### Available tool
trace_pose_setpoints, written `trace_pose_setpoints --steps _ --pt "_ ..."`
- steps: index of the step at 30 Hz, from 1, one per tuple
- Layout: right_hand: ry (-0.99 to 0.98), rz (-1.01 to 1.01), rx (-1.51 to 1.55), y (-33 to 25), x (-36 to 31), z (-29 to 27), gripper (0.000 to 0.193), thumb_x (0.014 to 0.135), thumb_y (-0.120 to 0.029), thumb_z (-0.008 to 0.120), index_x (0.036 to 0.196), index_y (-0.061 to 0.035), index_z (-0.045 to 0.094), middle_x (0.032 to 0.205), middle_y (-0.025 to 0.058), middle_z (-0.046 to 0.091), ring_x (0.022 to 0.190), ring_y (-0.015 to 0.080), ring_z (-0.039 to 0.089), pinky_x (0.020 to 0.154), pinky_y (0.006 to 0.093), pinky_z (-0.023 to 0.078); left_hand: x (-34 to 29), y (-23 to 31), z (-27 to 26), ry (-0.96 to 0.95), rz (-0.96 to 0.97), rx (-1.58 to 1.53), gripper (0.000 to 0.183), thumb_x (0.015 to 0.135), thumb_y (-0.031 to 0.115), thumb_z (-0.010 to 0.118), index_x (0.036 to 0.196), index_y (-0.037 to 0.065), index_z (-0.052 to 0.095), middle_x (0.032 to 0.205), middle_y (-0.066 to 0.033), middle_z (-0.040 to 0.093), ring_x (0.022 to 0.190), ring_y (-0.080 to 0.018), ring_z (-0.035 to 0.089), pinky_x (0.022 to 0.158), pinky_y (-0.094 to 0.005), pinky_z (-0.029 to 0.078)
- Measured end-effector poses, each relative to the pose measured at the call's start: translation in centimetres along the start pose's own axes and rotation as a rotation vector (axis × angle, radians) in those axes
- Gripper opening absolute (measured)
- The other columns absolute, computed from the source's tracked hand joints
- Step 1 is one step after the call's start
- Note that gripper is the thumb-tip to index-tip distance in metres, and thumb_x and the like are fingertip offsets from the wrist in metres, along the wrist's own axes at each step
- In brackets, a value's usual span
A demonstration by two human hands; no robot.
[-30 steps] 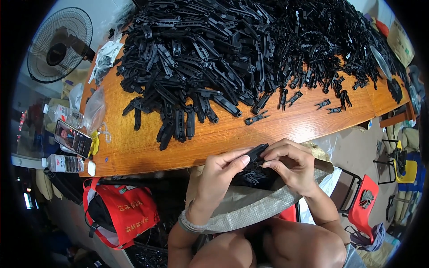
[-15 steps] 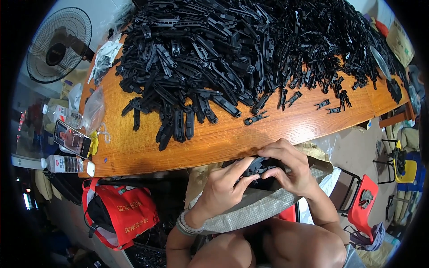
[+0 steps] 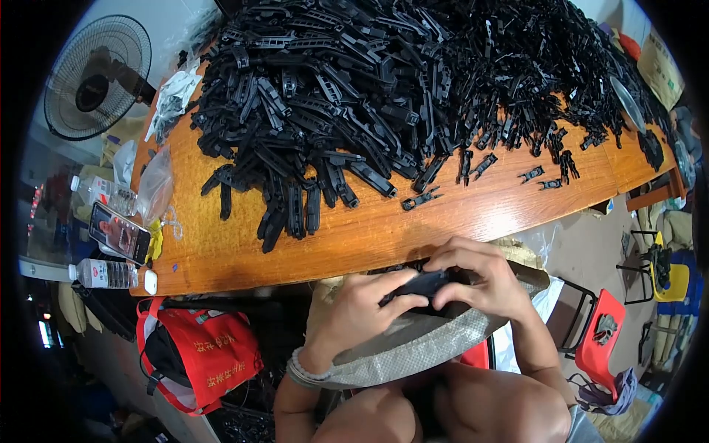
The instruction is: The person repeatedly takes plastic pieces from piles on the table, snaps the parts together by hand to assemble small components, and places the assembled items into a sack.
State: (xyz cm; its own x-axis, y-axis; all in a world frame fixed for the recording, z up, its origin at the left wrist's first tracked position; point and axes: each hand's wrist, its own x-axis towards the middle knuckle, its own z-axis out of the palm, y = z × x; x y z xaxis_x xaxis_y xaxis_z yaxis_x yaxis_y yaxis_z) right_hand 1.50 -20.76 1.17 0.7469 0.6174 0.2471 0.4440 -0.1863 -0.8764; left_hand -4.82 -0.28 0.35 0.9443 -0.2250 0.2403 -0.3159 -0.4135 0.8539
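Between my hands is a black plastic part [image 3: 425, 283], held above the mouth of a woven sack [image 3: 413, 354] on my lap. My left hand [image 3: 362, 306] closes on its left end, thumb below and fingers above. Fingers and thumb of my right hand [image 3: 484, 280] pinch the other end. My fingers cover much of the part, so its exact kind is hidden. On the wooden table [image 3: 354, 244] beyond lies a big heap of long black plastic parts [image 3: 317, 96], with smaller black clip-like parts [image 3: 517, 74] heaped to the right. One small clip piece [image 3: 420, 199] lies apart near the front.
A fan [image 3: 96, 77] stands at the left. By the table's left edge are a phone [image 3: 118, 231], water bottles [image 3: 103, 272] and a plastic bag [image 3: 155, 184]. A red bag [image 3: 199, 354] sits below left; a red chair [image 3: 600, 343] and a yellow chair [image 3: 668, 273] stand right.
The black part has turned in my hands and now shows a smoother, flatter side. Both hands have shifted slightly, staying over the sack. The heaps look unchanged.
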Motion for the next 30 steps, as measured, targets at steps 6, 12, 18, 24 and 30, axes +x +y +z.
trace_pose_setpoints --steps 6,12,18,24,30 --pt "0.220 -0.075 -0.409 2.0 3.0 0.2 0.020 0.073 -0.005 0.070 0.091 0.0016 0.063 0.089 0.0121 0.057 0.083 0.0285 0.056 0.073 0.0376 0.046 5.1 -3.5 -0.8 0.282 0.097 0.396 0.017 0.079 0.003 0.065 0.095 -0.001 0.061 0.087 -0.0129 0.059 0.074 -0.0286 0.062 0.060 -0.0346 0.050" --pt "0.294 -0.076 -0.685 3.8 4.0 1.2 0.013 0.073 -0.003 0.064 0.086 -0.0026 0.062 0.096 0.0087 0.052 0.090 0.0279 0.047 0.077 0.0374 0.037 7.8 -4.9 -1.8 0.236 0.174 0.851 0.028 0.064 -0.007 0.061 0.090 -0.001 0.056 0.096 -0.0149 0.051 0.086 -0.0284 0.057 0.061 -0.0350 0.052" --pt "0.296 -0.057 -0.495 3.5 2.2 1.1 0.016 0.076 0.000 0.063 0.092 -0.0010 0.058 0.089 0.0114 0.054 0.085 0.0280 0.051 0.077 0.0358 0.039 5.9 -4.5 -1.3 0.296 0.396 0.731 0.023 0.070 -0.005 0.066 0.088 -0.001 0.052 0.094 -0.0148 0.056 0.075 -0.0241 0.060 0.057 -0.0304 0.050" --pt "0.196 0.144 0.200 1.0 0.6 -0.3 0.012 0.083 -0.002 0.064 0.094 0.0022 0.063 0.089 0.0100 0.061 0.078 0.0167 0.059 0.067 0.0257 0.044 4.2 -1.5 0.2 0.437 -0.066 -0.436 0.030 0.076 -0.011 0.064 0.098 -0.001 0.046 0.095 -0.0128 0.060 0.082 -0.0136 0.063 0.074 -0.0244 0.052" --pt "0.062 0.042 0.191 0.3 0.1 0.8 0.012 0.078 -0.004 0.069 0.088 0.0002 0.065 0.076 0.0087 0.065 0.068 0.0177 0.062 0.061 0.0302 0.047 1.8 -0.7 1.3 0.210 -0.405 -0.761 0.009 0.086 -0.004 0.058 0.094 -0.006 0.056 0.101 -0.0142 0.063 0.090 -0.0121 0.062 0.078 -0.0228 0.051"
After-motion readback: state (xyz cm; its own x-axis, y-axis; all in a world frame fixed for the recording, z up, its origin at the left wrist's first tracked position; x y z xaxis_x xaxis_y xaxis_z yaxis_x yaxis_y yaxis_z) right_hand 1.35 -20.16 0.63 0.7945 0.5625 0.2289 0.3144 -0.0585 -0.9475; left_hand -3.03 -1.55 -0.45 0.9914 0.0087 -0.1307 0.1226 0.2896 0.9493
